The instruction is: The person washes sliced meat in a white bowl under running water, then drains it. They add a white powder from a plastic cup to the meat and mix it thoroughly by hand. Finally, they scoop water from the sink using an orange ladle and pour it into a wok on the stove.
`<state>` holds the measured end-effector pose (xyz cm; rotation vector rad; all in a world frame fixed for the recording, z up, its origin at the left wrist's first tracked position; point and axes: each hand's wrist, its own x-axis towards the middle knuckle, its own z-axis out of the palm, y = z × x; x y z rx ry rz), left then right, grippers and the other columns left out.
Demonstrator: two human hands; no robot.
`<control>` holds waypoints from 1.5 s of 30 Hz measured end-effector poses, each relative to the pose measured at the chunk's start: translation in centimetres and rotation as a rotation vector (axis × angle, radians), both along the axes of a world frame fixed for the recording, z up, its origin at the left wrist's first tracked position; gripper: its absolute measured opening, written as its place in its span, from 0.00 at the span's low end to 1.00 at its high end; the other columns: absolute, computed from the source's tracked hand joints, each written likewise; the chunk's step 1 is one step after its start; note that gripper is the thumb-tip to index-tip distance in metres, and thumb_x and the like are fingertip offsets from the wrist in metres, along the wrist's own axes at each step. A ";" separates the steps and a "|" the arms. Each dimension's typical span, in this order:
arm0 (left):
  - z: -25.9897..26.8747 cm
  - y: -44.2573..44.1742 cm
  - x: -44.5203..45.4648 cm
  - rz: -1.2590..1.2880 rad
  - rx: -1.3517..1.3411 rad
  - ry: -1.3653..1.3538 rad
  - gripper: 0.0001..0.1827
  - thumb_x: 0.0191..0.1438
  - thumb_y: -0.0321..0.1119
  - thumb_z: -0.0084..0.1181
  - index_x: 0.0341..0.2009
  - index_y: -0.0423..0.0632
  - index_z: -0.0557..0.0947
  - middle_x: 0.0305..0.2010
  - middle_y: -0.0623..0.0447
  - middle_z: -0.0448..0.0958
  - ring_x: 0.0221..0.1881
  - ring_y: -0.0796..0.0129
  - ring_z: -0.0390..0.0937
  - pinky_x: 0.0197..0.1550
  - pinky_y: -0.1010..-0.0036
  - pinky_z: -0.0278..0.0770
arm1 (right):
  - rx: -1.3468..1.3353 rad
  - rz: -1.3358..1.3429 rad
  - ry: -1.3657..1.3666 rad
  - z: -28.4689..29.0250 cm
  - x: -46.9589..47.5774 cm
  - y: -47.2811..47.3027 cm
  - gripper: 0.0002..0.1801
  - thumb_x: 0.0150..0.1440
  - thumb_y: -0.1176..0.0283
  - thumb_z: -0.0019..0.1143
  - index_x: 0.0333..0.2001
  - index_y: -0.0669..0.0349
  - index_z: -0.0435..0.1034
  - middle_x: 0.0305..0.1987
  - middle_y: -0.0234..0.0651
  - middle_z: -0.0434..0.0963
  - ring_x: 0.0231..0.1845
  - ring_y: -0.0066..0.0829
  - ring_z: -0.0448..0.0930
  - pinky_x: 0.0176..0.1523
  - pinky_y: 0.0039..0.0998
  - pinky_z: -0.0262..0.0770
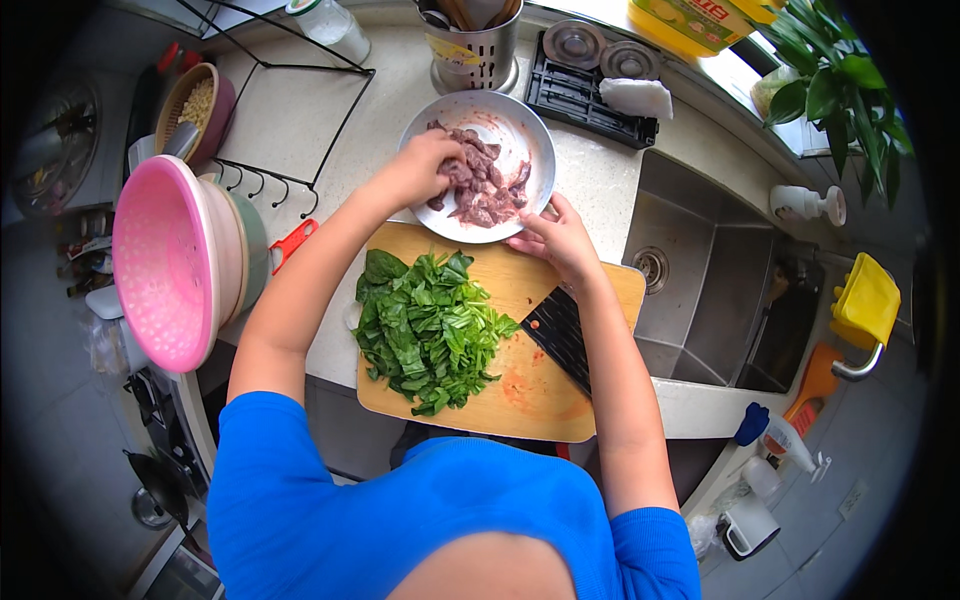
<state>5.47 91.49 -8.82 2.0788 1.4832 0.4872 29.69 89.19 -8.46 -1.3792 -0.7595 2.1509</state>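
A round metal dish (525, 127) holds dark red sliced raw meat (480, 180) and overlaps the far edge of a wooden cutting board (540, 409). My left hand (426, 169) reaches in over the dish's left rim, fingers curled into the slices; its fingertips are partly hidden. With thumb on the near right rim and fingers below, my right hand (555, 234) grips the dish. Chopped leafy greens (431, 330) are heaped on the board's left half. A black-bladed kitchen knife (559, 334) lies to their right, partly covered by my right forearm. Reddish smears mark the bare wood.
Left are a pink colander (161, 262) in stacked basins, a red-handled peeler (292, 244) and a black wire rack (349, 120). A utensil holder (472, 64) and black drain rack (577, 94) stand behind. The steel sink (675, 225) lies right, with yellow gloves (866, 296) beyond.
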 end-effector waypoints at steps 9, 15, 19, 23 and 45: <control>0.7 1.4 1.5 0.232 0.330 0.201 0.20 0.38 0.28 0.58 0.41 0.46 0.76 0.50 0.36 0.64 0.43 0.44 0.70 0.49 0.66 0.69 | 0.007 -0.027 -0.002 0.1 0.0 0.0 0.22 0.53 0.80 0.48 0.52 0.64 0.55 0.41 0.42 0.73 0.33 0.30 0.78 0.37 0.25 0.80; -0.2 0.2 3.2 0.262 0.119 0.073 0.27 0.37 0.33 0.61 0.46 0.47 0.72 0.55 0.30 0.55 0.54 0.38 0.61 0.56 0.61 0.62 | -0.009 -0.054 -0.009 0.0 -0.1 -0.2 0.21 0.53 0.81 0.47 0.51 0.63 0.55 0.41 0.42 0.73 0.33 0.30 0.78 0.37 0.25 0.81; 0.3 -0.9 4.5 0.281 0.176 0.102 0.27 0.35 0.31 0.60 0.45 0.46 0.73 0.52 0.33 0.60 0.50 0.40 0.64 0.53 0.60 0.65 | -0.010 -0.053 0.001 0.2 -0.1 0.0 0.21 0.53 0.81 0.47 0.51 0.63 0.56 0.41 0.42 0.72 0.33 0.30 0.78 0.37 0.25 0.81; -1.5 -0.1 5.0 0.175 0.097 -0.047 0.19 0.37 0.27 0.56 0.39 0.45 0.75 0.41 0.41 0.67 0.43 0.47 0.68 0.47 0.62 0.68 | 0.002 -0.024 -0.033 0.2 -0.4 -0.1 0.21 0.53 0.80 0.48 0.51 0.63 0.56 0.41 0.42 0.72 0.34 0.30 0.78 0.37 0.26 0.81; -1.8 2.2 6.3 0.247 0.294 -0.004 0.17 0.41 0.35 0.59 0.38 0.46 0.77 0.44 0.45 0.70 0.46 0.49 0.64 0.51 0.62 0.63 | 0.024 -0.027 -0.014 -0.2 0.0 0.0 0.21 0.53 0.78 0.50 0.51 0.62 0.56 0.42 0.43 0.72 0.33 0.31 0.78 0.38 0.26 0.81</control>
